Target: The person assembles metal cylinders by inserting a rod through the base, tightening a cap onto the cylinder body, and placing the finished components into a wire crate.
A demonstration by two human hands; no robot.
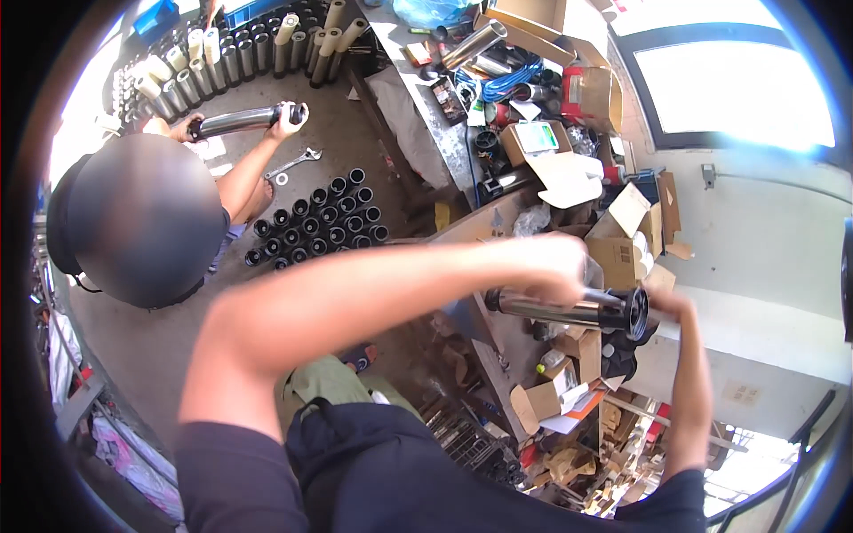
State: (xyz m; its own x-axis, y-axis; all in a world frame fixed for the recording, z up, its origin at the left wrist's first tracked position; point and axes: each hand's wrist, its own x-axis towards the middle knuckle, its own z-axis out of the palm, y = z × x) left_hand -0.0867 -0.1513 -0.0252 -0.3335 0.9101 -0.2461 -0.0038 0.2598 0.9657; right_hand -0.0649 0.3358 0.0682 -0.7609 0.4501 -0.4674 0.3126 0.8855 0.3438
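A shiny metal tube (555,310) with black collars at both ends lies slanted in front of me, close to the bench edge. Its open black end points right. My left hand (560,271), smeared by motion, is curled over the tube's upper side, the arm reaching across from the left. At the open end, my right hand (672,304) bends in against the black collar, its fingers partly hidden behind the rim. A dark, thin bar shows along the tube between both hands; what it is, I cannot make out.
A person in a dark helmet (142,222) crouches at left, holding a similar tube (240,122). Rows of black-rimmed tubes (324,218) stand on the floor beside a wrench (293,164). The cluttered bench (435,111) carries cardboard boxes (613,249) and blue cable (511,82).
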